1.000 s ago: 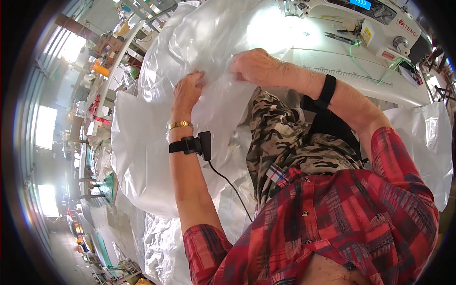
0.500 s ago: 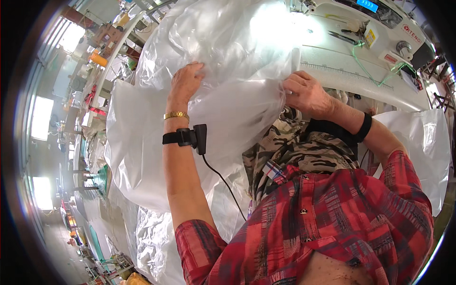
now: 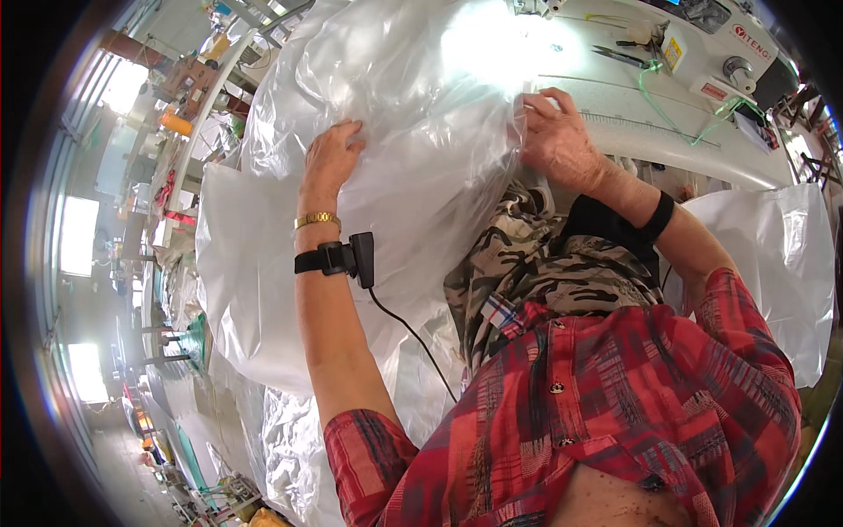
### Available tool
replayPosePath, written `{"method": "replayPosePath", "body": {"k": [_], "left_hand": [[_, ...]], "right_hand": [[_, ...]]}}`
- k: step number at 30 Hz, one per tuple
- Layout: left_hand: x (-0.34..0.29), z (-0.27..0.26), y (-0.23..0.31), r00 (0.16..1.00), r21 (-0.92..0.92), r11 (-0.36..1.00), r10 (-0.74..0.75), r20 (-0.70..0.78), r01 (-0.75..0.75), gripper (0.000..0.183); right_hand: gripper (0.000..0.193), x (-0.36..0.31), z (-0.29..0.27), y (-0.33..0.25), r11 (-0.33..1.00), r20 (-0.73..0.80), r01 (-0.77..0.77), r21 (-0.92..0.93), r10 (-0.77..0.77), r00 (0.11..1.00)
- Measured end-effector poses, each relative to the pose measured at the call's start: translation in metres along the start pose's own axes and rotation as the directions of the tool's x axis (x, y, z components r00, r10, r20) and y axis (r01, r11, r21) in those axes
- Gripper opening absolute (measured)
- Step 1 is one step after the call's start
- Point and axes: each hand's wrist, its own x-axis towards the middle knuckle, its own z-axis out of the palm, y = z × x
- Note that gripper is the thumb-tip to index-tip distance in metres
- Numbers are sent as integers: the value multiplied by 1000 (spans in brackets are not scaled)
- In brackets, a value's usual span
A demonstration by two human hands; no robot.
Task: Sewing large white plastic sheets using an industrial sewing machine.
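A large, milky, see-through plastic sheet [image 3: 395, 202] lies crumpled over the work surface and hangs toward my lap. My left hand [image 3: 332, 158] is on the sheet's left part, its fingers bent and closed on a fold of the film. At the sheet's right edge, just below the bright lamp glare, my right hand [image 3: 562, 140] pinches the film between thumb and fingers. The sewing machine [image 3: 711, 53] stands beyond my right hand, its needle area partly washed out by the light.
Dark snips [image 3: 619, 56] and a green cord [image 3: 654, 101] lie on the machine bed [image 3: 632, 105]. Another plastic sheet [image 3: 764, 255] hangs at the right. More crumpled film [image 3: 290, 448] sits at the lower left. A black cable [image 3: 413, 334] runs from my left wrist strap.
My right hand has moved up along the sheet's edge toward the lamp, its fingers raised. My left hand has shifted slightly left on the film. The whole view has tilted a little.
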Motion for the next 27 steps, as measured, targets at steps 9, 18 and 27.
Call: {"method": "replayPosePath", "body": {"k": [9, 18, 27], "left_hand": [[0, 6, -6, 996, 58, 996, 74, -58, -71, 34], [1, 3, -2, 997, 52, 997, 54, -56, -51, 32], [2, 2, -3, 998, 39, 998, 48, -44, -46, 35]], "right_hand": [[26, 58, -3, -18, 972, -238, -7, 234, 64, 969], [29, 96, 1, -48, 885, 123, 205, 417, -278, 953], [3, 86, 15, -108, 913, 164, 244, 327, -309, 937]]}}
